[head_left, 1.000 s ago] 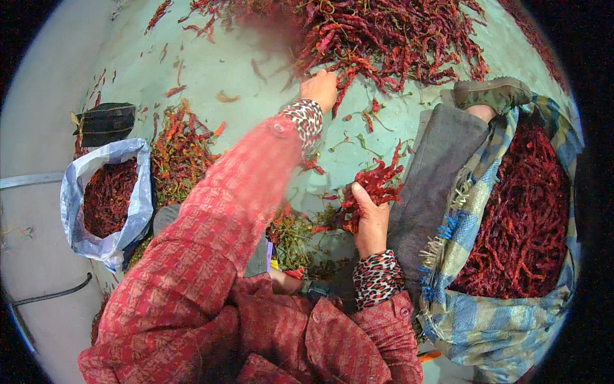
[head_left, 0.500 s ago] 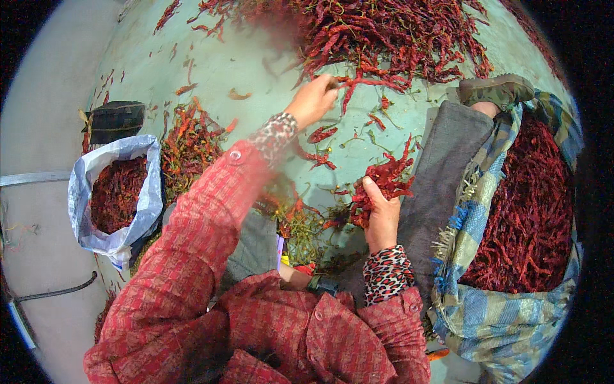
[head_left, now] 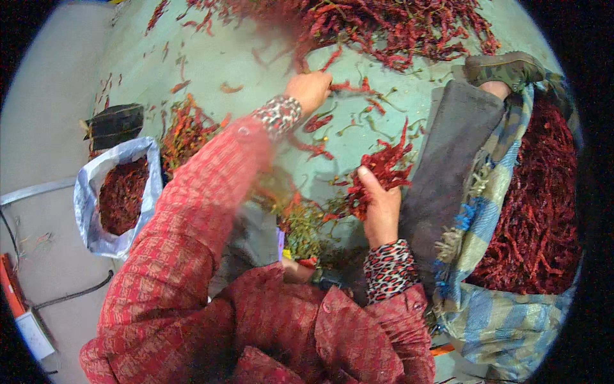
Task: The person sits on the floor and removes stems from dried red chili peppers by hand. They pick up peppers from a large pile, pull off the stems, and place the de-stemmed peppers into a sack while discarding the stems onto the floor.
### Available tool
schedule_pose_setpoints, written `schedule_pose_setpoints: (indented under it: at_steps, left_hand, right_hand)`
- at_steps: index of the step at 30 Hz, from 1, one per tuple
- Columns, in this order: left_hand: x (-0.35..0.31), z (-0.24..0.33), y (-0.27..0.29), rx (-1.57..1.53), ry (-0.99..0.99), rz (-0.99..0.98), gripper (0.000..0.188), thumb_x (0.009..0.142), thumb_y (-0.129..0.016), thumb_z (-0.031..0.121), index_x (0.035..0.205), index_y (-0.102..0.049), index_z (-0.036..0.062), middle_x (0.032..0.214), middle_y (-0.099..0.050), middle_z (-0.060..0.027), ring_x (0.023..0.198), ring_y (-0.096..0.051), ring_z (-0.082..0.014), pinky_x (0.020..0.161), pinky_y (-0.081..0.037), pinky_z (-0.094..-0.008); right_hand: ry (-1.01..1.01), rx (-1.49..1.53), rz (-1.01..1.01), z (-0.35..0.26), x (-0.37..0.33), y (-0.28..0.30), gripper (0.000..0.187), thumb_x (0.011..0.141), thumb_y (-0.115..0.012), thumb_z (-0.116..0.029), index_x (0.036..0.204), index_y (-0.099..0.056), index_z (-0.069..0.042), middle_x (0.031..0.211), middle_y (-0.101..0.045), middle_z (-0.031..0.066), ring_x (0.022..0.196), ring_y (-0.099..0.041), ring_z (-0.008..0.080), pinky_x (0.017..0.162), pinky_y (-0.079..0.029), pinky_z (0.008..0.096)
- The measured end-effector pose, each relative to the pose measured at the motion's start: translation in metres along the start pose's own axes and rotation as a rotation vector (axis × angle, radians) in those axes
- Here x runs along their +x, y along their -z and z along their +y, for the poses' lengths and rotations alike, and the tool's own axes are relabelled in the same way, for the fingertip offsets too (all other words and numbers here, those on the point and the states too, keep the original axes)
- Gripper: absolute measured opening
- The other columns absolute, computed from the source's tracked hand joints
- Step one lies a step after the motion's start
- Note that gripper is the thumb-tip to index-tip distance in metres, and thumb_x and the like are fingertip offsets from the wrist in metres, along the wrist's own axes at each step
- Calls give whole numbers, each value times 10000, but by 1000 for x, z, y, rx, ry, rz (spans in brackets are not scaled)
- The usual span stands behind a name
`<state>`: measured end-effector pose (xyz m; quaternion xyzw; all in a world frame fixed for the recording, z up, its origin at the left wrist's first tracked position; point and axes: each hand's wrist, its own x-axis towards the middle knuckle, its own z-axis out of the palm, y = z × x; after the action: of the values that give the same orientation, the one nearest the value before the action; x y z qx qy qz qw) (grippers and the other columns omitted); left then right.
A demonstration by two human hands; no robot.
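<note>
Across the pale green floor (head_left: pixel 217 61), loose red chillies (head_left: pixel 316 123) and curled stems (head_left: pixel 348 128) lie scattered; a large heap of chillies (head_left: pixel 396 29) covers the far side.

Right hand (head_left: pixel 382 214): grip pressed together on a bunch of red chillies (head_left: pixel 389 165), thumb laid over it, beside a grey trouser leg (head_left: pixel 457 128).

Left hand (head_left: pixel 308 91): out near the heap, fingers curled just beside a red chilli (head_left: pixel 358 88); whether the grip pinches it (fingertips too small and soft to read) cannot be told.

Left of view: white sack (head_left: pixel 88 217), open, chillies inside; orange-red mound (head_left: pixel 188 131) next to it; dark flat piece (head_left: pixel 115 127) beyond. Grey area (head_left: pixel 51 121) outside the green, with a pale strip (head_left: pixel 38 190) and bent black rod (head_left: pixel 77 296).

Right of leg: blue checked sack (head_left: pixel 511 313), open, holding many red chillies (head_left: pixel 527 211).
</note>
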<state>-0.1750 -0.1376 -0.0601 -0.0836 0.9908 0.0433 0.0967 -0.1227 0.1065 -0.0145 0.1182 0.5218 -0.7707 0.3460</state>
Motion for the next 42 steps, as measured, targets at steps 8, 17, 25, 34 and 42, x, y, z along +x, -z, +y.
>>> schedule_pose_setpoints:
  at_steps: [8, 17, 25, 34, 42]
  left_hand:
    - [-118, -17, 23, -1193, 397, -38, 240, 843, -452, 152, 969, -500, -46, 781, -572, -66, 698, -549, -82, 591, -449, -213]
    - [-209, 85, 33, -953, -44, 205, 199, 799, -515, 164, 957, -508, 42, 712, -560, -100, 632, -566, -170, 599, -444, -285]
    - [-244, 88, 30, -795, -168, 370, 206, 798, -497, 173, 970, -500, 59, 812, -553, -119, 734, -564, -265, 627, -459, -334]
    - [-246, 107, 42, -538, -78, 278, 139, 726, -493, 139, 802, -454, 30, 711, -545, -127, 630, -570, -306, 518, -460, -412]
    - [-217, 47, 3, -455, -57, 59, 158, 757, -437, 150, 849, -514, 47, 816, -528, -136, 748, -555, -307, 597, -435, -442]
  right_hand:
    - [-13, -23, -96, 6, -5, -6, 179, 754, -599, -149, 895, -557, -46, 735, -561, -4, 582, -518, 99, 528, -433, 242]
    - [-130, 117, -307, 16, -41, -2, 190, 769, -562, -87, 949, -529, -36, 856, -578, 50, 774, -562, 158, 660, -465, 278]
    - [32, 129, -443, 9, -66, -5, 197, 797, -521, -136, 944, -503, -6, 888, -567, 103, 848, -557, 216, 719, -470, 332]
    - [23, -27, -373, 3, -86, -16, 159, 799, -518, -173, 800, -479, -20, 715, -489, 44, 648, -485, 168, 590, -412, 301]
    - [331, -393, -32, -116, -149, 42, 358, 768, -527, -300, 1001, -489, -31, 730, -527, 52, 636, -497, 147, 563, -412, 279]
